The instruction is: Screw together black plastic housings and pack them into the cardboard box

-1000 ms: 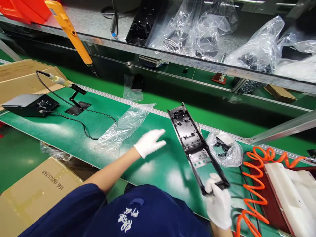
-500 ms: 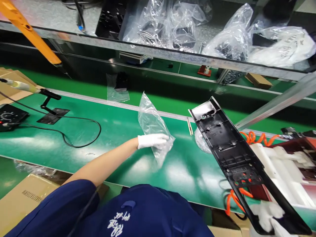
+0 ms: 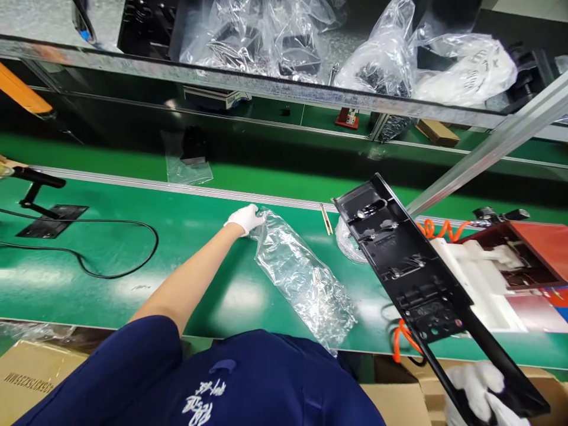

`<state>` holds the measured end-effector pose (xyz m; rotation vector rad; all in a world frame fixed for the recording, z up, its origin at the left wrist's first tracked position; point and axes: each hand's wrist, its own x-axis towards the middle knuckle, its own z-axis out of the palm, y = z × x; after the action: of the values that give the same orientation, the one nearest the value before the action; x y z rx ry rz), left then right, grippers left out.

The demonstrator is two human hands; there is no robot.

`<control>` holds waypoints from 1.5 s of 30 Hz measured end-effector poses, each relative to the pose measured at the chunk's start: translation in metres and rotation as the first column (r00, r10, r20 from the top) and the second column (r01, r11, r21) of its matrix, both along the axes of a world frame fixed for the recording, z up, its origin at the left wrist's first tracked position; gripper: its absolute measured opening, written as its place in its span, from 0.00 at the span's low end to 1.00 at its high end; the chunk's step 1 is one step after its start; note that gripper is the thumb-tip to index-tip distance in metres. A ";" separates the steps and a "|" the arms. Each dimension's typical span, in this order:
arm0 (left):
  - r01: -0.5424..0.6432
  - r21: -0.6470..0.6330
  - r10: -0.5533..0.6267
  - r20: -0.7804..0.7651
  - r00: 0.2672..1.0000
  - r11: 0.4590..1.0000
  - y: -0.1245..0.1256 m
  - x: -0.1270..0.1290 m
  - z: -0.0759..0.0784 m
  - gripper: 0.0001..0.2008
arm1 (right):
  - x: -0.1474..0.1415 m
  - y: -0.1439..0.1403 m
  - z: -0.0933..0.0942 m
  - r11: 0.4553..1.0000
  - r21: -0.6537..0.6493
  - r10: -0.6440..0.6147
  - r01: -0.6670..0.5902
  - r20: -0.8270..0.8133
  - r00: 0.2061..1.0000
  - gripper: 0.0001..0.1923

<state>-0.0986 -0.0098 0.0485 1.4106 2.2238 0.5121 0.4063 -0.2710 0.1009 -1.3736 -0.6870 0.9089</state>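
My left hand (image 3: 245, 218), in a white glove, grips the top end of a clear plastic bag (image 3: 303, 277) that lies stretched across the green conveyor belt (image 3: 133, 260) toward me. My right hand (image 3: 481, 395), also gloved, holds the near end of a long black plastic panel (image 3: 412, 278) at the lower right. The panel is lifted off the belt and slants up and away, its ribbed inner side facing me. It hangs over an orange coiled hose (image 3: 406, 340) and a white fixture (image 3: 479, 278).
A soldering iron stand (image 3: 42, 204) and its black cable (image 3: 110, 248) lie at the left of the belt. A small bag of parts (image 3: 348, 239) sits behind the panel. Bagged parts (image 3: 399, 59) fill the upper shelf. Cardboard boxes (image 3: 26, 370) stand below the belt.
My left hand reached the clear bag, took hold of it and drew it out flat toward me. My right hand lifted the black panel off the belt and swung it right.
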 end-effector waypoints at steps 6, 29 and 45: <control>0.047 0.249 -0.059 0.039 0.998 0.967 -0.031 0.029 0.030 0.39 | -0.007 0.020 -0.003 0.987 -0.035 0.150 -0.156 -0.136 0.979 0.33; -0.179 0.357 -0.283 0.897 0.341 0.917 -0.150 0.100 0.067 0.46 | -0.003 0.041 -0.012 0.974 -0.128 0.207 -0.185 0.185 0.961 0.26; -0.139 0.351 -0.262 0.864 0.431 0.926 -0.153 0.117 0.076 0.49 | 0.006 0.038 -0.022 0.985 -0.167 0.103 -0.033 0.430 0.897 0.27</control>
<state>0.0180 -0.1633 0.1241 0.9470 1.1719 1.3607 0.4126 -0.2326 0.0789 -1.7282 -1.0281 0.7215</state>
